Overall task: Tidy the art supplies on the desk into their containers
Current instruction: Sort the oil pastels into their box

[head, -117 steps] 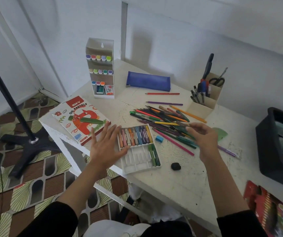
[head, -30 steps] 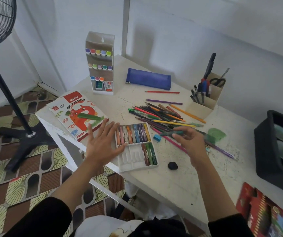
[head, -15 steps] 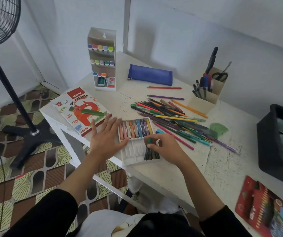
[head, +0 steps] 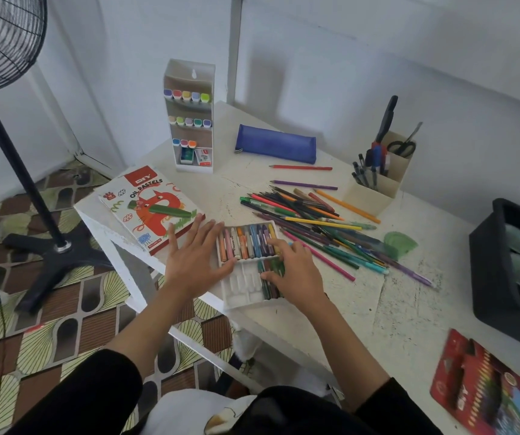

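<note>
Pastels [head: 246, 243] in tray [head: 243, 290] point away.
Left hand [head: 194, 262] flat, spread; right hand [head: 293, 271] atop them, grip unclear; pencils [head: 308, 215] crowd the right.

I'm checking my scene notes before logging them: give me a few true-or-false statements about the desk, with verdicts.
1. The left hand lies flat at the pastel tray's left side. True.
2. The blue pencil case stands upright. False: it lies flat on the desk.
3. A green pastel lies on the oil pastels box. True.
4. The tray's lower row is full. False: its left slots are empty.
5. The scissors lie flat on the desk. False: they stand in the pen holder.
</note>
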`<control>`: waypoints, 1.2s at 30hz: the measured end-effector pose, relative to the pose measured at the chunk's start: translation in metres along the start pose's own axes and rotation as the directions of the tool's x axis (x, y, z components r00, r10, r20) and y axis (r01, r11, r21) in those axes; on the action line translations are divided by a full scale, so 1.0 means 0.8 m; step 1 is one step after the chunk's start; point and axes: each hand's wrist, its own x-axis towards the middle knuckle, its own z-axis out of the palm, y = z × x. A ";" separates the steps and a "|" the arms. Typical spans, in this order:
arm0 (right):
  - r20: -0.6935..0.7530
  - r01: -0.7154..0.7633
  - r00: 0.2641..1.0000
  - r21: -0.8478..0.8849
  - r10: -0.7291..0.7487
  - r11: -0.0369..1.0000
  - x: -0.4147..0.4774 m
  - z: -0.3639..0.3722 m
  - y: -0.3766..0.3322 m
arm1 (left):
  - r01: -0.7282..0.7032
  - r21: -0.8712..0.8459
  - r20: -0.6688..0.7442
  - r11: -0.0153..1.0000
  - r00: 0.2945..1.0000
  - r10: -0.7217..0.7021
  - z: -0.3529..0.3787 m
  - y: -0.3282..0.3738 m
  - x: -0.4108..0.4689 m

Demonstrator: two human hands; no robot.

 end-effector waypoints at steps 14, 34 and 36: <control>-0.191 -0.040 0.981 -0.031 0.034 0.999 0.093 -0.078 0.068 | 0.005 0.010 0.009 1.000 1.000 -0.005 0.000 0.000 -0.001; -0.364 -0.118 0.926 -0.034 0.097 0.992 0.148 -0.075 0.095 | 0.017 0.022 0.030 1.000 0.999 -0.018 -0.003 0.001 0.000; -0.401 -0.115 0.907 0.066 0.132 0.991 0.139 -0.075 0.096 | 0.017 0.020 0.029 1.000 0.999 -0.018 -0.003 0.001 0.000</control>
